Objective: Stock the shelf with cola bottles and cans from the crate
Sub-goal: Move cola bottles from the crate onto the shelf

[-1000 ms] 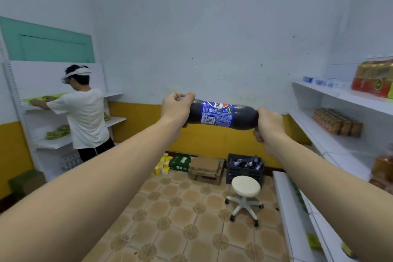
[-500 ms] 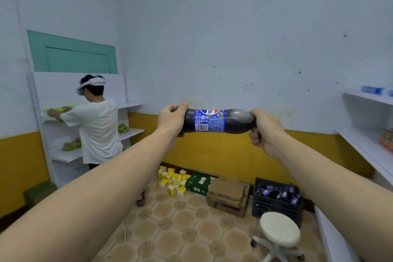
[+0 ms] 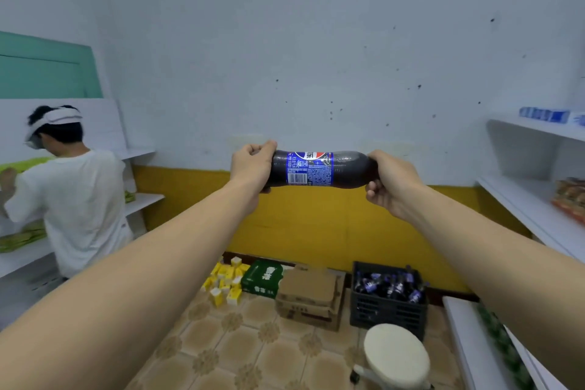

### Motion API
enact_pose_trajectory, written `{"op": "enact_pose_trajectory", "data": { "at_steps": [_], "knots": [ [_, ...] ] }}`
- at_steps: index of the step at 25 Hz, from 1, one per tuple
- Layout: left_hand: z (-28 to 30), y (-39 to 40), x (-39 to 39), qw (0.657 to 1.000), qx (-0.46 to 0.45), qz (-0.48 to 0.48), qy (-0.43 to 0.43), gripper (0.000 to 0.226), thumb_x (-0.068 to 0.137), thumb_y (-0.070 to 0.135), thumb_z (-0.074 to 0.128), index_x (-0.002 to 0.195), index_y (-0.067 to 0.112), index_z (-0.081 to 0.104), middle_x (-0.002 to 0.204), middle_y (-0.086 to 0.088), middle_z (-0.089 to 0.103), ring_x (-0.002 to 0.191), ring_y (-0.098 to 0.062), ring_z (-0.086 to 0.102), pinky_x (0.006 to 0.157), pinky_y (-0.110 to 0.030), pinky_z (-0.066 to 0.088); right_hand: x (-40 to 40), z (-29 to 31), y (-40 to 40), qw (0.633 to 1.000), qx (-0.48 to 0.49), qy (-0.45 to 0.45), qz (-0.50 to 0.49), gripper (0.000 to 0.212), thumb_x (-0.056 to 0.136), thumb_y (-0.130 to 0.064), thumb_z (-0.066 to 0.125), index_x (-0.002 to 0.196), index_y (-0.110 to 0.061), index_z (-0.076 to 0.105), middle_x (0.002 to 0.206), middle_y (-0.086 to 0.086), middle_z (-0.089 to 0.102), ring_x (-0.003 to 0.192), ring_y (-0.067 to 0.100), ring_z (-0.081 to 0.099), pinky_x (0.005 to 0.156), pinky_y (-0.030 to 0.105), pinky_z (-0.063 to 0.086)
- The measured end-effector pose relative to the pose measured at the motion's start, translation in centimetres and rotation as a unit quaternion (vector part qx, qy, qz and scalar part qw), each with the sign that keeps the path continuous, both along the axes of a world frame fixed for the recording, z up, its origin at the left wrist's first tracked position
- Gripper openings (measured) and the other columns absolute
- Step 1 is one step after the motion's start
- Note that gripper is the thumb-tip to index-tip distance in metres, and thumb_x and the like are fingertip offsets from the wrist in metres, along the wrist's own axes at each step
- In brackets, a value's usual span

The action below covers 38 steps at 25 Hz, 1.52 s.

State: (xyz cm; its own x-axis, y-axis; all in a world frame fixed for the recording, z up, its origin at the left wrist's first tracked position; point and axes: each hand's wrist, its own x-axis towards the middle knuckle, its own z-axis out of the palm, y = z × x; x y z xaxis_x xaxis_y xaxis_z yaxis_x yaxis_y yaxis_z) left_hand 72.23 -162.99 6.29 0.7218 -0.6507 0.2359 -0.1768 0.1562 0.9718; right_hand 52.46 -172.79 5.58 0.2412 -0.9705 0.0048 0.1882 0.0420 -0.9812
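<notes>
A dark cola bottle (image 3: 319, 169) with a blue label lies sideways in mid-air at arm's length in front of the wall. My left hand (image 3: 251, 166) grips its left end and my right hand (image 3: 391, 182) grips its right end. Both ends are hidden inside my fingers, so the cap does not show. On the floor below stands a black crate (image 3: 387, 310) holding several more cola bottles. White shelves (image 3: 525, 199) run along the right wall.
A white round stool (image 3: 395, 355) stands in front of the crate. Cardboard boxes (image 3: 308, 298), a green carton (image 3: 262, 277) and several small yellow packs (image 3: 226, 283) sit on the tiled floor. A person in a white shirt (image 3: 74, 209) works at the left shelves.
The view has swung left and back slightly while both hands keep the bottle level. The right shelves slid mostly out of view, then partly returned. The grip is unchanged.
</notes>
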Motion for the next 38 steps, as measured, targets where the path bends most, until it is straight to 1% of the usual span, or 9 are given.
{"op": "enact_pose_trajectory", "data": {
  "at_steps": [6, 11, 15, 19, 24, 27, 31, 36, 38],
  "knots": [
    [-1.5, -17.3, 3.0, 0.997, -0.021, -0.079, 0.005, 0.02, 0.096, 0.04, 0.061, 0.092, 0.02, 0.056, 0.091, -0.005, 0.069, 0.072, -0.024, 0.063, 0.055, -0.029, 0.041, 1.8, -1.5, -14.0, 0.996, -0.023, 0.013, -0.082, 0.008, 0.091, -0.016, 0.051, 0.084, -0.013, 0.051, 0.063, 0.004, 0.042, 0.043, 0.014, 0.039, 0.041, 0.022, 0.04],
    [-0.4, -32.6, 5.0, 0.987, -0.009, -0.162, 0.014, 0.02, 0.096, 0.038, 0.061, 0.095, 0.018, 0.058, 0.089, -0.004, 0.069, 0.071, -0.023, 0.063, 0.055, -0.029, 0.042, 3.0, -0.4, -25.5, 0.982, -0.032, 0.033, -0.181, 0.01, 0.09, -0.02, 0.054, 0.082, -0.014, 0.052, 0.061, 0.005, 0.043, 0.042, 0.015, 0.04, 0.041, 0.022, 0.039],
    [-0.9, -42.5, 3.6, 0.975, -0.001, -0.223, 0.024, 0.018, 0.095, 0.037, 0.062, 0.092, 0.02, 0.058, 0.086, -0.002, 0.068, 0.068, -0.022, 0.062, 0.054, -0.028, 0.041, 1.4, -0.6, -32.3, 0.967, -0.031, 0.047, -0.249, 0.015, 0.094, -0.026, 0.057, 0.086, -0.013, 0.052, 0.059, 0.005, 0.042, 0.043, 0.015, 0.04, 0.04, 0.021, 0.038],
    [-2.8, -50.8, 1.1, 0.961, 0.01, -0.274, 0.048, 0.019, 0.096, 0.038, 0.061, 0.091, 0.02, 0.056, 0.089, -0.003, 0.068, 0.071, -0.022, 0.063, 0.051, -0.028, 0.042, -1.0, -1.3, -38.8, 0.955, -0.03, 0.063, -0.287, 0.019, 0.095, -0.027, 0.058, 0.094, -0.009, 0.057, 0.066, 0.008, 0.048, 0.048, 0.014, 0.043, 0.041, 0.024, 0.04],
    [-4.7, -62.5, -2.2, 0.96, 0.007, -0.276, 0.044, 0.019, 0.095, 0.038, 0.061, 0.093, 0.02, 0.057, 0.093, -0.004, 0.07, 0.074, -0.021, 0.064, 0.056, -0.03, 0.046, -4.1, -3.5, -50.2, 0.951, -0.034, 0.058, -0.301, 0.018, 0.096, -0.027, 0.057, 0.096, -0.009, 0.055, 0.068, 0.008, 0.046, 0.048, 0.015, 0.042, 0.043, 0.026, 0.039],
    [-5.3, -66.8, -3.2, 0.96, 0.019, -0.277, 0.043, 0.019, 0.094, 0.037, 0.062, 0.092, 0.019, 0.056, 0.095, -0.005, 0.071, 0.074, -0.022, 0.065, 0.057, -0.03, 0.046, -5.3, -4.3, -54.9, 0.954, -0.04, 0.048, -0.292, 0.017, 0.096, -0.026, 0.056, 0.091, -0.01, 0.053, 0.067, 0.008, 0.044, 0.046, 0.015, 0.041, 0.043, 0.026, 0.037],
    [-4.9, -78.5, -6.5, 0.971, 0.02, -0.236, 0.041, 0.017, 0.094, 0.035, 0.063, 0.09, 0.019, 0.058, 0.088, -0.004, 0.069, 0.069, -0.022, 0.063, 0.057, -0.03, 0.045, -8.4, -5.3, -68.3, 0.964, -0.037, 0.044, -0.26, 0.015, 0.095, -0.026, 0.054, 0.086, -0.015, 0.05, 0.062, 0.005, 0.041, 0.042, 0.016, 0.039, 0.04, 0.024, 0.034],
    [-3.1, -90.9, -8.2, 0.981, 0.027, -0.191, 0.022, 0.02, 0.092, 0.036, 0.064, 0.096, 0.017, 0.061, 0.098, -0.009, 0.073, 0.074, -0.023, 0.066, 0.056, -0.029, 0.046, -10.1, -4.2, -82.3, 0.973, -0.03, 0.048, -0.223, 0.012, 0.093, -0.025, 0.052, 0.085, -0.016, 0.05, 0.06, 0.003, 0.042, 0.042, 0.016, 0.04, 0.041, 0.023, 0.034],
    [-3.2, -94.9, -8.0, 0.984, 0.03, -0.176, 0.018, 0.019, 0.093, 0.036, 0.064, 0.093, 0.018, 0.059, 0.094, -0.007, 0.072, 0.073, -0.022, 0.065, 0.054, -0.027, 0.045, -10.0, -4.5, -86.5, 0.976, -0.021, 0.053, -0.212, 0.012, 0.092, -0.024, 0.051, 0.084, -0.016, 0.05, 0.062, 0.003, 0.043, 0.042, 0.016, 0.04, 0.041, 0.023, 0.035]
  ]
}}
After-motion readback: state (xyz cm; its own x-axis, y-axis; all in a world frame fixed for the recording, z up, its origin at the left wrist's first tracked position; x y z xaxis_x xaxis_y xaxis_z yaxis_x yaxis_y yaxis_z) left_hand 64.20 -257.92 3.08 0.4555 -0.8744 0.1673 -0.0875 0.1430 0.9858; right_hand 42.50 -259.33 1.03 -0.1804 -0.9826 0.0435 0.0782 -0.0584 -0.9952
